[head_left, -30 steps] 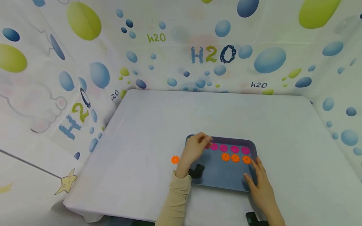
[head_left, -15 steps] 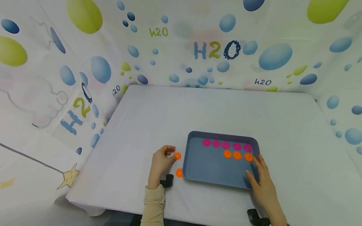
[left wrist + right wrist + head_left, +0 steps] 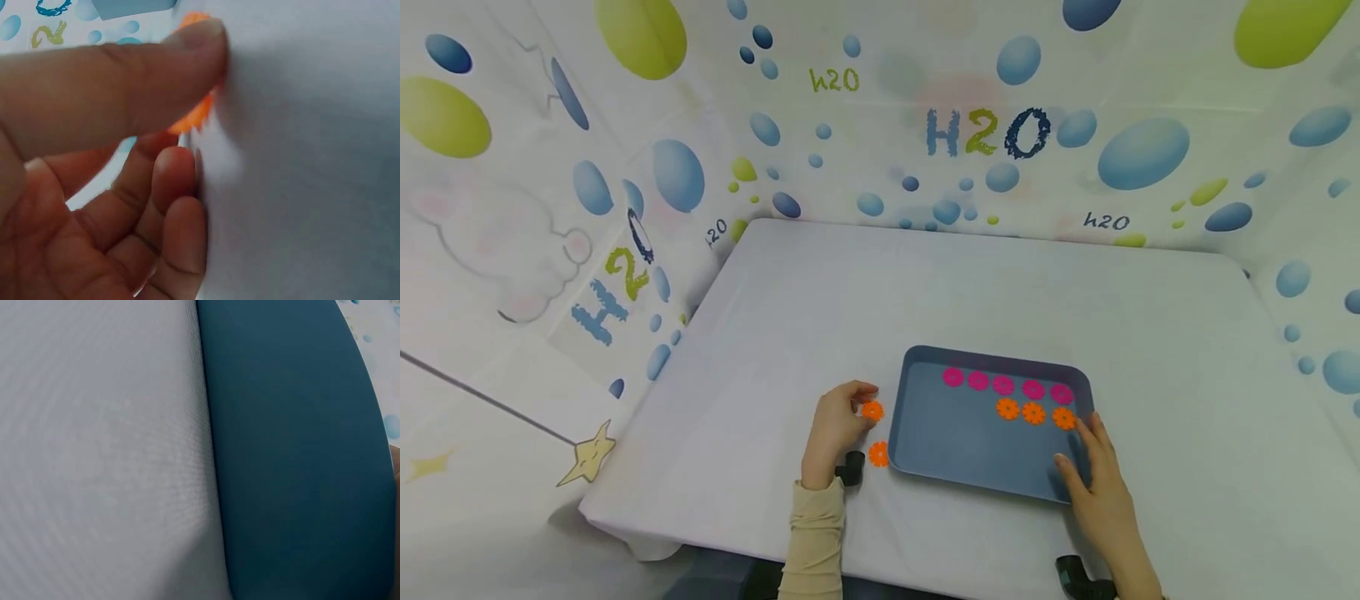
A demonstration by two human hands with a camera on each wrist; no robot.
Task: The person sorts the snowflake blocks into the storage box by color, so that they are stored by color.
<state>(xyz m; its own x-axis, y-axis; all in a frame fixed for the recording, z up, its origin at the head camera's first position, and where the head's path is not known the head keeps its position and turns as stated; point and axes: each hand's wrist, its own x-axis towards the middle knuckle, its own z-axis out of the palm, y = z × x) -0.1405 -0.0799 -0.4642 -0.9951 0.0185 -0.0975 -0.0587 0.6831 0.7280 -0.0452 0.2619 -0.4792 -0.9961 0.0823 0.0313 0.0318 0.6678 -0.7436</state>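
Note:
In the head view my left hand [image 3: 837, 427] is on the white cloth left of the tray, thumb and index finger at opposite edges of an orange flower-shaped disc [image 3: 872, 411]. The left wrist view shows the thumb [image 3: 194, 56] across this disc [image 3: 197, 115], partly hiding it. A second orange disc [image 3: 878, 454] lies below it, by the tray's left edge. My right hand [image 3: 1101, 492] rests over the right rim of the blue-grey tray [image 3: 955, 458], fingers extended. Inside are a row of several pink discs [image 3: 1003, 384] and three orange discs [image 3: 1033, 412] beneath them.
The table [image 3: 760, 333] has a white cloth and stands against a bubble-patterned backdrop [image 3: 880, 108]. A black wrist device [image 3: 852, 468] sits at the left wrist, another black device [image 3: 1078, 577] at the right. The tray's outer wall [image 3: 300, 456] fills much of the right wrist view.
My left hand has left the tray's upper left corner and come down left to the orange disc on the cloth. The right hand stays at the rim. The head view has shifted slightly.

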